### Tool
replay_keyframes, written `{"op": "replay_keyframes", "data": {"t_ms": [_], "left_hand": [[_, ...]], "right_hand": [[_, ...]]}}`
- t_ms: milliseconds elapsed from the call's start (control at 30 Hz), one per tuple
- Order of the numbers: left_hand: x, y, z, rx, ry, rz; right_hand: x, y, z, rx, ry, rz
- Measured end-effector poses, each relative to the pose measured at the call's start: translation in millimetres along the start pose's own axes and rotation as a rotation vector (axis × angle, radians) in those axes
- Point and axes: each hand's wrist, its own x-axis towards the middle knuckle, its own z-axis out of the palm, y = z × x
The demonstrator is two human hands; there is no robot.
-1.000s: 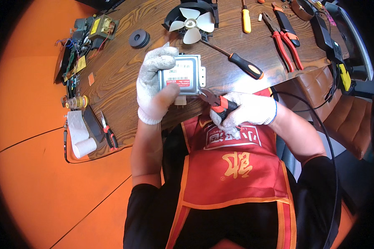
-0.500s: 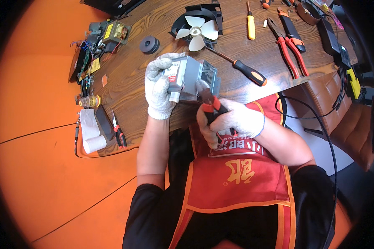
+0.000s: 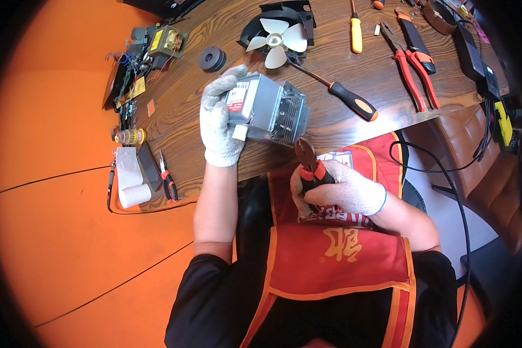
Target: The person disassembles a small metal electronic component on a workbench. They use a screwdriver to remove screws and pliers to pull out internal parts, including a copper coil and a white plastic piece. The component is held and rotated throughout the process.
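Note:
My left hand, in a white knit glove, is closed round the left end of a magnetron, a grey metal box with a label and cooling fins. It holds the part tilted above the front of the table. Below and to the right, my gloved right hand grips diagonal cutting pliers by red and black handles. Their jaws point up toward the fins with a small gap between tool and magnetron. The fingers under the handles are partly hidden.
A fan with white blades lies behind the magnetron, beside a dark ring. Screwdrivers and red-handled pliers lie to the right. At left are a transformer, a paper roll and needle-nose pliers.
The cutting pliers have come away from the magnetron's fins, moving down and to the right with my right hand. My left hand keeps its hold, and the magnetron has turned slightly.

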Motion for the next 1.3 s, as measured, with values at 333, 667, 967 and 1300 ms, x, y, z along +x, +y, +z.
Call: {"op": "replay_keyframes", "data": {"t_ms": [333, 667, 967, 1300], "left_hand": [[-8, 22, 10, 0.384, 0.132, 0.080], [-36, 19, 4, 0.803, 0.014, 0.164], [-37, 10, 6, 0.562, 0.028, 0.074], [-33, 10, -1, 0.558, 0.050, 0.119]], "right_hand": [[-7, -3, -9, -0.013, 0.021, -0.121], [-13, -32, -7, -0.303, 0.176, -0.095], [-31, -160, -37, -1.342, 0.836, 0.174], [-28, -153, -63, -1.232, 0.861, -0.004]]}}
